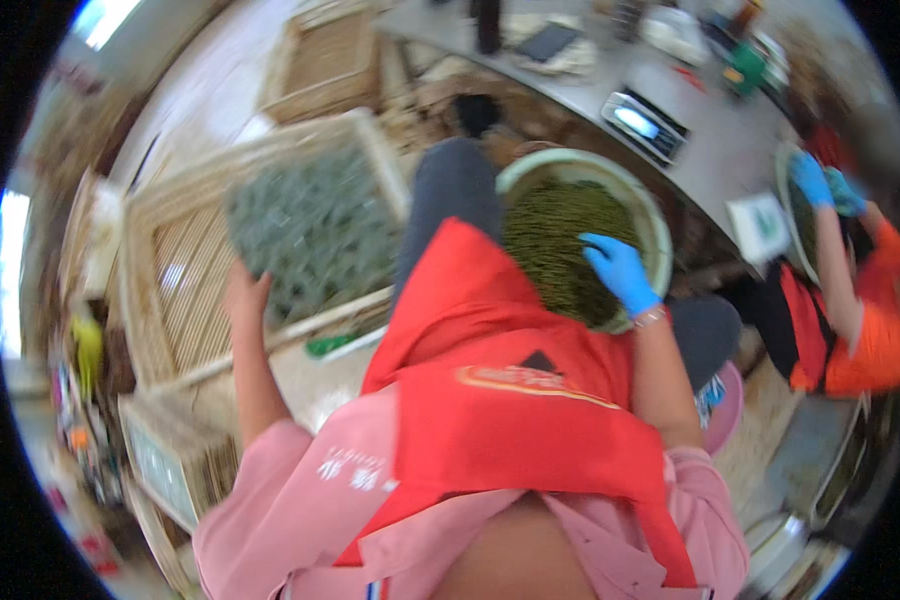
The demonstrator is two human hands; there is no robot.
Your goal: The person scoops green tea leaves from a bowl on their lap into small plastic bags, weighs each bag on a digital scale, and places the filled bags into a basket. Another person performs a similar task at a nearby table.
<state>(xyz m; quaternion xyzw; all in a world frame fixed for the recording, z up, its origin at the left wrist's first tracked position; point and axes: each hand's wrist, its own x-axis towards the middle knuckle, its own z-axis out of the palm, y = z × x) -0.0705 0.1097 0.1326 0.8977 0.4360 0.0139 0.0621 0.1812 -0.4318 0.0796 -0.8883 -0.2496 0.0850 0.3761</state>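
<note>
My bare left hand (245, 293) is at the near left edge of a grey-green, see-through-looking sheet (315, 230) with a bumpy pattern, and appears to grip that edge. The sheet lies over the right part of a pale slatted wooden tray (185, 285). My right hand (618, 272), in a blue glove, is over a round pale-green basin (655, 215) to the right. Its fingers are stretched out and apart, with nothing in them. Thin green stick-like pieces (560, 245) fill the basin. Blur hides whether the glove touches them.
A grey table (710, 150) at the far right bears a digital scale (645, 125). Beside it, a co-worker's blue-gloved hands (812, 180) are at another basin. Stacked wooden frames (325, 60) stand far off; more frames (180, 450) are at left. A green-handled tool (330, 345) lies below the tray.
</note>
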